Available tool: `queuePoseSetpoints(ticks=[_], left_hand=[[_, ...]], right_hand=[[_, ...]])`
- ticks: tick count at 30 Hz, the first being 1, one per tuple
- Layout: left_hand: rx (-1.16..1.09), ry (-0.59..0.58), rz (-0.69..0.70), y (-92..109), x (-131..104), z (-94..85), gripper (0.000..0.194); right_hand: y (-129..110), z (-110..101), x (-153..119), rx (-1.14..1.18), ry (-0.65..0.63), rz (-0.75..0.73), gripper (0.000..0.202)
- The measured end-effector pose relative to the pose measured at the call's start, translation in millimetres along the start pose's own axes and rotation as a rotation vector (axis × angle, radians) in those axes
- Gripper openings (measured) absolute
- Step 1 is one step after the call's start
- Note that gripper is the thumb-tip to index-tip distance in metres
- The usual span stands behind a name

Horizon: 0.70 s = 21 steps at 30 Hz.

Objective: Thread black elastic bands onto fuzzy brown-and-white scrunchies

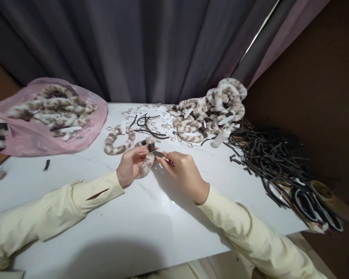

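My left hand (130, 164) is closed around a fluffy brown-and-white plush strap (146, 166) just above the white table. A black band (151, 147) is wound around the strap near its upper end. At the right of that band, my right hand (178, 166) pinches the end of a flat black strip (158, 154); the fingertips are partly hidden. Behind my left hand lies a finished-looking plush ring (119, 140) with a white tag (123, 127).
A pink plastic bag (95, 130) of plush rings lies left. Further plush rings (227, 99) are heaped back right, beside a small white bottle (222, 136). Black strips (267, 155) pile up along the right edge. Small metal clasps and black cords (147, 123) lie at the back.
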<state>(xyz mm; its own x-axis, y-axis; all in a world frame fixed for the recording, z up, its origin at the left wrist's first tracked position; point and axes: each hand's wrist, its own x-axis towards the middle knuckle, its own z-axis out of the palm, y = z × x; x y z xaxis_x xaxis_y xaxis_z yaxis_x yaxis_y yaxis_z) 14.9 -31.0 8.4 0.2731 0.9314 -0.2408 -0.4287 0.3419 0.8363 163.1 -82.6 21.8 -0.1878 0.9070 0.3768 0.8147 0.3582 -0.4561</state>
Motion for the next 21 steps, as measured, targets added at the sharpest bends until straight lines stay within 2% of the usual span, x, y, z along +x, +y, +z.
queuePoseSetpoints(ticks=[7, 21], left_hand=[[0.163, -0.084, 0.043, -4.3, 0.3, 0.0, 0.023], [0.211, -0.025, 0.063, -8.1, 1.0, -2.5, 0.029]], right_hand=[[0.4, -0.2, 0.5, 0.001, 0.028, -0.005, 0.022], [-2.6, 0.7, -0.1, 0.027, 0.003, 0.002, 0.022]])
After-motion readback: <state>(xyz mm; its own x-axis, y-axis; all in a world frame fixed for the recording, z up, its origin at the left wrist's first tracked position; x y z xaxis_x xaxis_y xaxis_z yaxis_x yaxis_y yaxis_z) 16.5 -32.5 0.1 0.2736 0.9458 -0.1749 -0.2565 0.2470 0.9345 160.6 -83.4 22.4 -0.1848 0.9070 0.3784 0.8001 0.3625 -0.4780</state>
